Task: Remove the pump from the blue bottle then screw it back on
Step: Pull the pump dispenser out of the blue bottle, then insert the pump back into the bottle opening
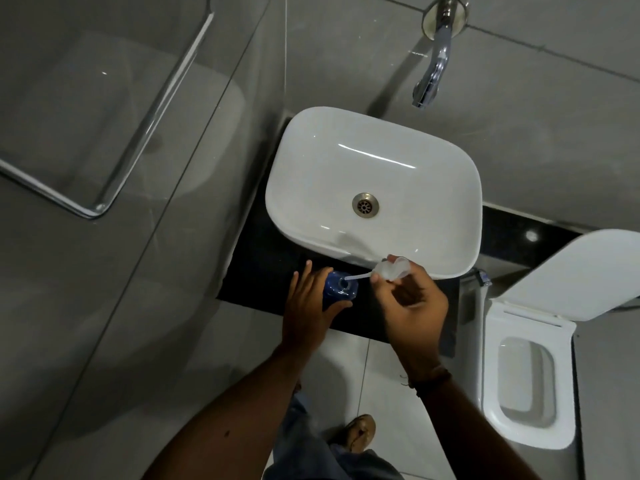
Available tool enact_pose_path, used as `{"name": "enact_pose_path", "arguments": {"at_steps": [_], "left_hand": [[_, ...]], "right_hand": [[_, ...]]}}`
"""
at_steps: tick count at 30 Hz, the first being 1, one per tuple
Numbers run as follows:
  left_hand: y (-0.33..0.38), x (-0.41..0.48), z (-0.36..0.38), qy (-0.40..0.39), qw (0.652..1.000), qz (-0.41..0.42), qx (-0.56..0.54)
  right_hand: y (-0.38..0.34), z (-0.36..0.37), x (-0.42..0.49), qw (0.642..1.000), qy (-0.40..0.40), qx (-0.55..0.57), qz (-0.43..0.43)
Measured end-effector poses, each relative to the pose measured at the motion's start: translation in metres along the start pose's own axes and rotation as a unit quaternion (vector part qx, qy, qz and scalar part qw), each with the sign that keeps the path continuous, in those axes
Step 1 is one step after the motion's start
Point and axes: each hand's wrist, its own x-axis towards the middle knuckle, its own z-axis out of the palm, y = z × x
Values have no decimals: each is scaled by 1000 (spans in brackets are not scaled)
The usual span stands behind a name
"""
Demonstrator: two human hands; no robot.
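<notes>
The blue bottle stands upright on the black counter in front of the basin, its neck uncovered. My left hand wraps around the bottle's left side and grips it. My right hand holds the clear white pump tilted to the right of the bottle. The pump's thin dip tube slants down to the left, and its tip sits in the bottle's mouth. The pump head is unscrewed and off the neck.
A white vessel basin sits on the counter behind the bottle, with a chrome wall tap above it. A white toilet with raised lid stands at the right. A glass shelf hangs on the left wall.
</notes>
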Motion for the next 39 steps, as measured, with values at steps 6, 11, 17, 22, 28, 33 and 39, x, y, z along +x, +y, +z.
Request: {"name": "enact_pose_path", "arguments": {"at_steps": [6, 11, 17, 22, 28, 33, 39], "left_hand": [[0, 1, -4, -22, 1000, -4, -5], [-1, 1, -2, -12, 1000, -4, -7], [-2, 1, 0, 1, 1000, 5, 0], [-5, -1, 4, 24, 999, 36, 11], [-6, 1, 5, 22, 999, 27, 11], [-6, -2, 4, 22, 999, 37, 26], [-9, -2, 4, 21, 998, 42, 33]], "right_hand": [[17, 7, 2, 999, -22, -22, -22], [23, 6, 6, 997, -38, -52, -39], [36, 12, 7, 990, -80, -111, -38], [65, 23, 12, 955, -156, -252, -29], [75, 25, 21, 952, -163, -257, 15], [74, 29, 11, 966, -114, -222, 65], [75, 22, 2, 961, -164, -220, 22]]}}
